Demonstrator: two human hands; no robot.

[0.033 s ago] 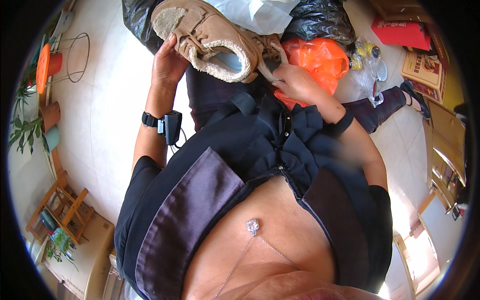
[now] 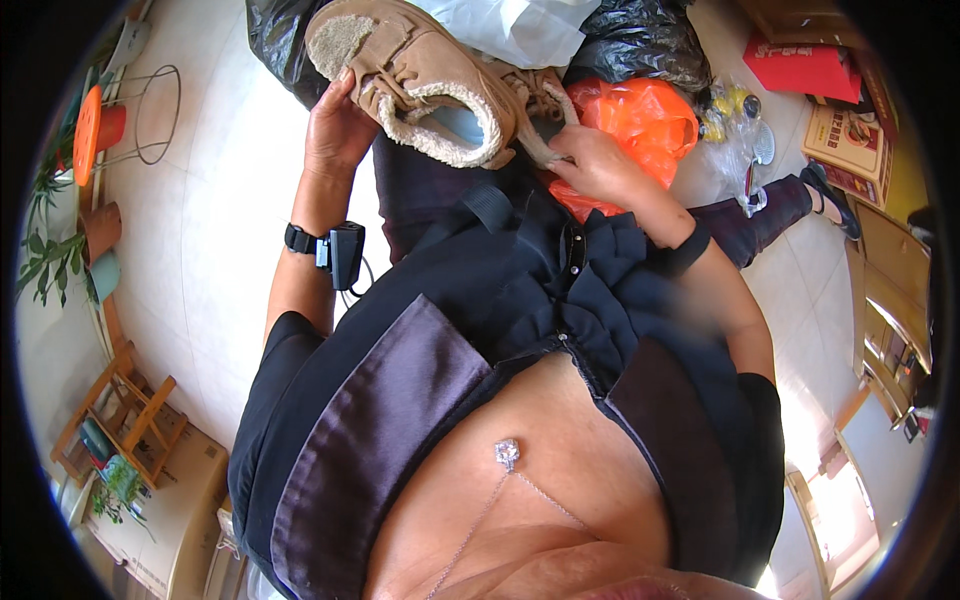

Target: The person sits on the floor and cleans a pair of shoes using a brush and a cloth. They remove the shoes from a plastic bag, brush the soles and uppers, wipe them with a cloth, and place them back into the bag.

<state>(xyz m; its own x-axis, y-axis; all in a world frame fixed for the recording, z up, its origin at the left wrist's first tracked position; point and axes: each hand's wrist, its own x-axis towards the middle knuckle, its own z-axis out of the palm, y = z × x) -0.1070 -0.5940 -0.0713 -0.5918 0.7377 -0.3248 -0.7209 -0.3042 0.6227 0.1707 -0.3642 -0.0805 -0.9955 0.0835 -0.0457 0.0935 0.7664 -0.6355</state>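
A brown suede shoe with fleecy cream lining is held tilted up at the top of the view, and a light-blue insole shows inside it. My left hand grips this shoe along its left side, thumb on the upper near the toe. To its right, partly covered by it, is a second brown shoe. The rim of that shoe's opening is pinched by the fingers of my right hand. Fingertips of both hands are partly hidden.
An orange plastic bag lies just beyond my right hand. Black bags and a white bag sit behind the shoes. Clear plastic packaging and boxes are at right. An orange stool and potted plants stand at left.
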